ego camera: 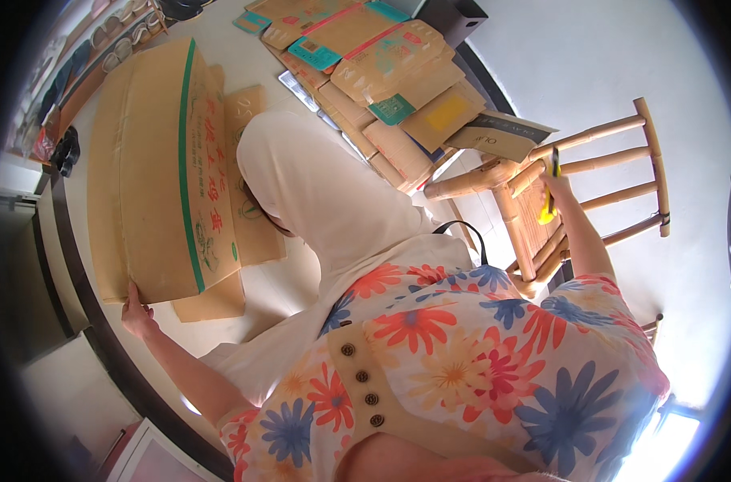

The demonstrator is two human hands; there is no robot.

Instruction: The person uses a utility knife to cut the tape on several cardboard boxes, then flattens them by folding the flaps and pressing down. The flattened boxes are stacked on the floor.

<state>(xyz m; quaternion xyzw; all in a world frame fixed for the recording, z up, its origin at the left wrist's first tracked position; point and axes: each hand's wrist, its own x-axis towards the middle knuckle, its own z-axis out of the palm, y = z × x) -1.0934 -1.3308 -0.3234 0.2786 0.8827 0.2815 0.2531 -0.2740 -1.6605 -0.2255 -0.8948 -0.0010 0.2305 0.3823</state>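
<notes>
A large brown cardboard box (151, 169) with a green stripe and red printed characters stands to the left of my knees. My left hand (139, 316) grips its near lower corner, with a finger laid against the cardboard. Out to the right, my right hand (559, 188) is closed around a yellow-and-black utility knife (547, 212). It is raised over the seat of a bamboo chair (537, 199), apart from the box. Whether the knife's blade is out cannot be made out. Other cardboard pieces (254, 235) lie on the floor between the box and my leg.
Flattened cartons (395, 66) are piled ahead, one Olay-printed piece (501, 134) reaching the bamboo chair. A dark bin (453, 21) stands behind them by the white wall (588, 66). A shoe rack (109, 39) runs along the far left, with black shoes (66, 152) below.
</notes>
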